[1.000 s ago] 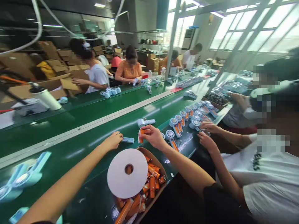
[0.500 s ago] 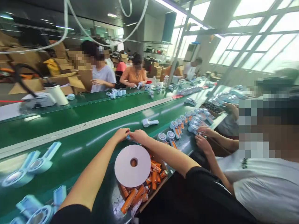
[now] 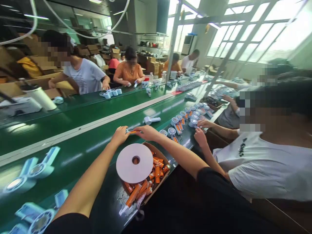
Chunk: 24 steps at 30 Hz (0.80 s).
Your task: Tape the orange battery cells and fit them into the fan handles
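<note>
Over the green conveyor belt, my left hand (image 3: 120, 134) grips a light-blue handheld fan (image 3: 127, 130), mostly hidden by the fingers. An orange battery (image 3: 133, 132) shows along its handle. My right hand (image 3: 147, 133) has its fingers closed at the other end of the fan, on the handle with the battery. Just below my hands, a large white paper reel (image 3: 126, 165) rests over a cardboard box (image 3: 162, 179) full of orange batteries (image 3: 144, 187). A white-blue fan (image 3: 151, 120) lies on the belt just beyond my right hand.
Open-handled fans (image 3: 34, 174) lie at left on the belt (image 3: 80, 156). Rows of fans with orange batteries (image 3: 179, 123) stand to the right, where a co-worker's hands (image 3: 202, 131) handle one. Other people work across the belt beside a white cylinder (image 3: 42, 97).
The view has shifted slightly right. Between my hands, the orange battery in the fan now shows. Across the belt, a person in white has reached a hand down to the fans there.
</note>
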{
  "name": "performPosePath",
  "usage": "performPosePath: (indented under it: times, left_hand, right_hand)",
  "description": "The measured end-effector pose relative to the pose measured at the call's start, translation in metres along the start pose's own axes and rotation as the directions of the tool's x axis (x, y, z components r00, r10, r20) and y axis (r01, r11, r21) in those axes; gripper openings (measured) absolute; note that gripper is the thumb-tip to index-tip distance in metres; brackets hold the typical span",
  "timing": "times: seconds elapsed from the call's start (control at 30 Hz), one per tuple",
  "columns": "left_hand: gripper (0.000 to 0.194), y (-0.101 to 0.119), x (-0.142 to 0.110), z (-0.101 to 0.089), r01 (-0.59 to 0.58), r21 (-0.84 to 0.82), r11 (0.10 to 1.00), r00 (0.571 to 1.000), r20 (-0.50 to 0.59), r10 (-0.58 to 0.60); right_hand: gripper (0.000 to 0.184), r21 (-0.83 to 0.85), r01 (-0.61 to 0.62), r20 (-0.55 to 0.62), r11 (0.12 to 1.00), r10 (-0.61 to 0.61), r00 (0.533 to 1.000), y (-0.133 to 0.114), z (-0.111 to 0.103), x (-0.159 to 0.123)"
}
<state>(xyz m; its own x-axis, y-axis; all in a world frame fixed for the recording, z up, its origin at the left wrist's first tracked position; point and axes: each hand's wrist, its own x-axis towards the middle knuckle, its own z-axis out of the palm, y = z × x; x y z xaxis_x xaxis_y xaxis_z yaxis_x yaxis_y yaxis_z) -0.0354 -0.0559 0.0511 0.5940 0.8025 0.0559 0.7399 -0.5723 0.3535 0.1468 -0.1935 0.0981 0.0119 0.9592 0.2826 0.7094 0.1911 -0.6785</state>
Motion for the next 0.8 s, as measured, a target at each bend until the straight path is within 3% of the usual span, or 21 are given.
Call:
performPosePath:
  times: [0.03, 0.1, 0.17, 0.2, 0.23, 0.3, 0.37, 0.43, 0.5, 0.6, 0.63, 0.7, 0.77, 0.8]
  left_hand:
    - [0.042, 0.0, -0.016, -0.002, -0.017, -0.003, 1.0, 1.0, -0.016, 0.017]
    - [0.051, 0.001, -0.057, -0.007, -0.165, -0.029, 0.986, 0.985, 0.044, 0.166]
    - [0.06, 0.006, -0.105, -0.01, -0.385, -0.071, 0.92, 0.9, 0.193, 0.391]
    - [0.066, 0.01, -0.127, -0.011, -0.447, -0.066, 0.892, 0.855, 0.262, 0.448]
    - [0.073, 0.014, -0.147, -0.011, -0.468, -0.041, 0.883, 0.834, 0.312, 0.456]
    - [0.082, 0.02, -0.176, -0.013, -0.428, 0.038, 0.903, 0.849, 0.358, 0.388]
    - [0.083, 0.025, -0.191, -0.015, -0.402, 0.062, 0.914, 0.87, 0.339, 0.359]
    - [0.083, 0.028, -0.198, -0.019, -0.414, 0.056, 0.909, 0.893, 0.217, 0.394]
    - [0.086, 0.032, -0.205, -0.024, -0.413, 0.082, 0.907, 0.91, -0.009, 0.415]
    - [0.077, 0.033, -0.218, -0.033, -0.402, 0.141, 0.904, 0.854, -0.298, 0.427]
    - [0.071, 0.031, -0.222, -0.036, -0.39, 0.142, 0.91, 0.838, -0.356, 0.415]
    - [0.065, 0.022, -0.231, -0.04, -0.313, 0.06, 0.948, 0.836, -0.457, 0.304]
    - [0.068, 0.011, -0.239, -0.044, -0.146, -0.192, 0.971, 0.849, -0.527, 0.024]
    - [0.072, 0.007, -0.244, -0.045, -0.055, -0.351, 0.935, 0.838, -0.525, -0.147]
  right_hand:
    - [0.021, 0.001, 0.006, 0.022, 1.0, -0.006, 1.0, 0.008, -0.002, -0.013]
    - [0.029, 0.078, -0.063, -0.027, 0.995, 0.065, 0.998, 0.03, -0.006, -0.051]
    - [0.045, 0.183, -0.124, -0.032, 0.975, 0.132, 0.991, 0.052, -0.008, -0.096]
    - [0.055, 0.223, -0.158, -0.023, 0.962, 0.167, 0.986, 0.06, -0.008, -0.118]
    - [0.061, 0.261, -0.184, -0.016, 0.948, 0.195, 0.981, 0.066, -0.007, -0.137]
    - [0.069, 0.313, -0.216, -0.013, 0.925, 0.232, 0.973, 0.067, -0.002, -0.164]
    - [0.07, 0.349, -0.218, -0.026, 0.911, 0.242, 0.97, 0.057, 0.005, -0.174]
    - [0.066, 0.426, -0.215, 0.005, 0.879, 0.235, 0.972, 0.041, 0.011, -0.176]
    - [0.062, 0.556, -0.235, 0.13, 0.797, 0.196, 0.972, 0.019, 0.019, -0.175]
    - [0.069, 0.696, -0.302, 0.386, 0.651, 0.016, 0.922, -0.017, 0.036, -0.182]
    - [0.062, 0.7, -0.307, 0.461, 0.645, -0.079, 0.884, -0.028, 0.041, -0.186]
    - [0.053, 0.663, -0.225, 0.572, 0.714, -0.289, 0.768, -0.043, 0.05, -0.192]
    - [0.049, 0.593, -0.048, 0.648, 0.804, -0.441, 0.621, -0.048, 0.052, -0.191]
    - [0.044, 0.556, 0.027, 0.665, 0.831, -0.464, 0.584, -0.046, 0.05, -0.187]
